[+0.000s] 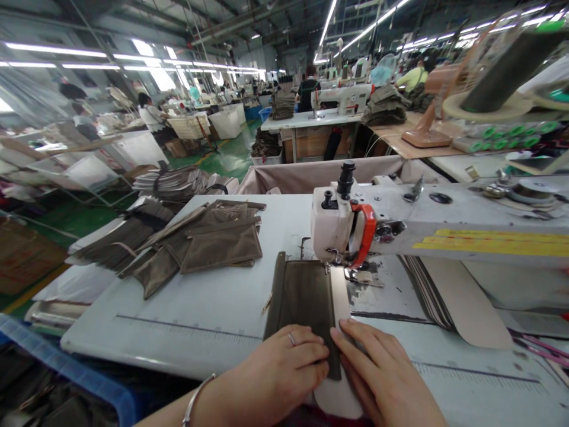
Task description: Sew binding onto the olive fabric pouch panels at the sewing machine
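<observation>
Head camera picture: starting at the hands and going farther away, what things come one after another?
left hand and right hand → dark fabric piece → sewing machine head → beige cloth bin → far white sewing machine

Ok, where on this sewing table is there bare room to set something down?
Bare table lies between the olive pouch pile and the dark panel, beyond the left hand. Another free patch sits right of the right hand, in front of the beige strip. Crowded: the far-left side, and under the sewing machine head.
</observation>
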`<action>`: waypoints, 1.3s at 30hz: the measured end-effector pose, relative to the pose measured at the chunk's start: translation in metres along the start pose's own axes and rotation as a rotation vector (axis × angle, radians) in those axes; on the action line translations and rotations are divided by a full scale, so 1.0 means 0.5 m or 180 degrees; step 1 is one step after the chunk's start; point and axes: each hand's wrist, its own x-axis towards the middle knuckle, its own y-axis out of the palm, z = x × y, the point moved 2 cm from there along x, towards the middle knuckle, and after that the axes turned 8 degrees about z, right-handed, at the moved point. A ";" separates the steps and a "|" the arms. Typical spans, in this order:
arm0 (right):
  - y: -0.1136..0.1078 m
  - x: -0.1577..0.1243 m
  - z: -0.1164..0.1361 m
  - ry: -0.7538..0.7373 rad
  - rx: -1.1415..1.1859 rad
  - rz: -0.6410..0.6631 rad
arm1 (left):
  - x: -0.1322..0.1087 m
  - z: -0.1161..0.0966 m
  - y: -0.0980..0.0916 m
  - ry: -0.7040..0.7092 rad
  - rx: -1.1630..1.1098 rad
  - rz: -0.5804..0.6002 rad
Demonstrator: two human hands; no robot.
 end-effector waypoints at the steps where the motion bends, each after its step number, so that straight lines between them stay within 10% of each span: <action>1: 0.000 0.001 0.000 0.0016 0.0010 0.0008 | 0.002 0.004 0.000 -0.0009 -0.0015 0.0008; 39: 0.005 0.091 -0.057 0.0351 0.0209 0.0233 | 0.119 0.171 -0.011 -0.0199 0.0349 -0.0145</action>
